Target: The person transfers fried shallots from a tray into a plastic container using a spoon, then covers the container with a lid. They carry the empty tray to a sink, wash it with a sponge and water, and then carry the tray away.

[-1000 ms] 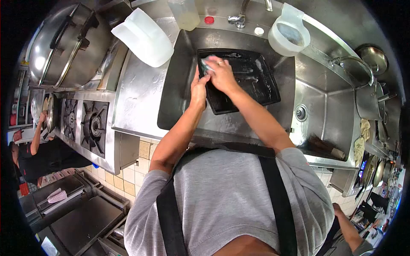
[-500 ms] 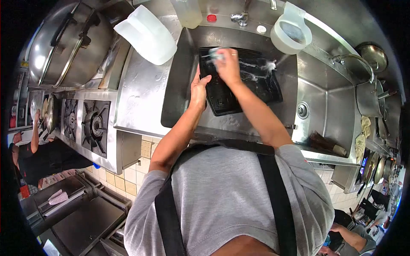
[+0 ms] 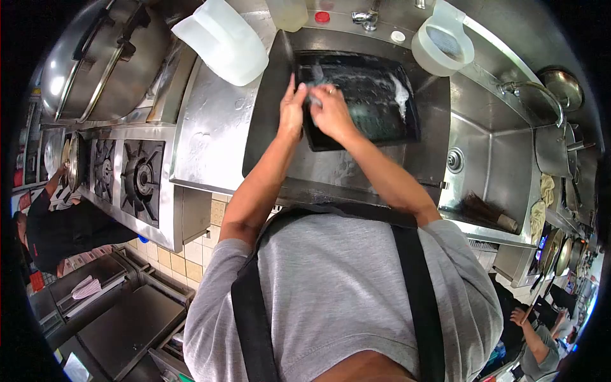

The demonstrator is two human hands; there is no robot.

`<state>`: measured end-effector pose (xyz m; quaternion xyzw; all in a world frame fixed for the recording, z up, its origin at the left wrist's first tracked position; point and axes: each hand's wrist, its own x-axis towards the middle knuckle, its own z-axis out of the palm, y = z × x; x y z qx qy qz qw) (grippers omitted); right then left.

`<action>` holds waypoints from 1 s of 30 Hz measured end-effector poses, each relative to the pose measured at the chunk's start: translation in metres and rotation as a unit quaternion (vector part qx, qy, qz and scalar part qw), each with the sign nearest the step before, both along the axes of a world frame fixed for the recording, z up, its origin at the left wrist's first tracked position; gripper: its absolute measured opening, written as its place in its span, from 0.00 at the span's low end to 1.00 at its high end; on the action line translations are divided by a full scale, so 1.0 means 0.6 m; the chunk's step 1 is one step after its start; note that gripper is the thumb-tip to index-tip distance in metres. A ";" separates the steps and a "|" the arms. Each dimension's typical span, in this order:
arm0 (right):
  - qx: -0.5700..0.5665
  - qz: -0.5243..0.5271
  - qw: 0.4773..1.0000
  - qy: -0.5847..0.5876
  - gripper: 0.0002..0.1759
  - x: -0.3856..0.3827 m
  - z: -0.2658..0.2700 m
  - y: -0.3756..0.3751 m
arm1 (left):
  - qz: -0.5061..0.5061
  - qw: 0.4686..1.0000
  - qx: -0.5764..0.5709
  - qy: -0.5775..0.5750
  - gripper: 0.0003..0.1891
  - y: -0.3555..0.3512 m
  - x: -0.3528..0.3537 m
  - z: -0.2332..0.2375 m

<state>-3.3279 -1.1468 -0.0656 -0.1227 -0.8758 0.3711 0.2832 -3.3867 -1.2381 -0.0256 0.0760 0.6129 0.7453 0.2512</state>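
A black rectangular tray (image 3: pixel 372 79), wet and streaked with suds, lies in the large steel sink basin (image 3: pixel 270 137). My left hand (image 3: pixel 293 114) is closed on its left edge, thumb on the near face. My right hand (image 3: pixel 332 116) presses a pale scrubbing pad (image 3: pixel 314 100) against the tray close to that same edge, right beside my left hand. Most of the pad is hidden under my fingers. A patch of white foam (image 3: pixel 400 95) sits near the tray's right end.
A white plastic jug (image 3: pixel 224 48) lies on the left drainboard. Behind the basin are a faucet (image 3: pixel 366 19), a red cap (image 3: pixel 323 17) and a white scoop (image 3: pixel 441 48). A second sink (image 3: pixel 487 149) holds a brush (image 3: pixel 487 213). Gas burners (image 3: pixel 143 178) and a co-worker (image 3: pixel 70 229) are left.
My right hand has moved down and slightly left with the pad, towards my left hand. The tray now lies straighter, less slanted. My left hand has shifted up a little.
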 end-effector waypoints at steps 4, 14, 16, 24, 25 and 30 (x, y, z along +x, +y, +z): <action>-0.027 0.131 0.989 -0.061 0.16 0.078 -0.024 0.011 | 0.018 0.996 0.046 0.068 0.29 -0.002 -0.040 -0.011; -0.016 0.014 0.998 0.061 0.22 0.069 -0.065 0.068 | 0.042 0.997 0.057 0.029 0.27 0.005 -0.042 -0.002; 0.010 0.065 0.996 0.061 0.23 0.077 -0.048 0.048 | 0.035 0.996 0.070 0.040 0.27 -0.005 -0.053 0.001; 0.282 -0.064 0.955 -0.064 0.16 0.051 -0.078 0.243 | -0.060 0.998 -0.004 -0.002 0.27 -0.025 -0.043 0.067; 0.350 -0.041 0.933 -0.073 0.15 0.052 -0.077 0.262 | -0.072 0.997 -0.008 0.002 0.27 -0.022 -0.042 0.071; 0.417 0.015 0.895 -0.159 0.14 0.088 -0.097 0.294 | -0.076 0.995 0.001 0.071 0.25 -0.014 -0.065 0.073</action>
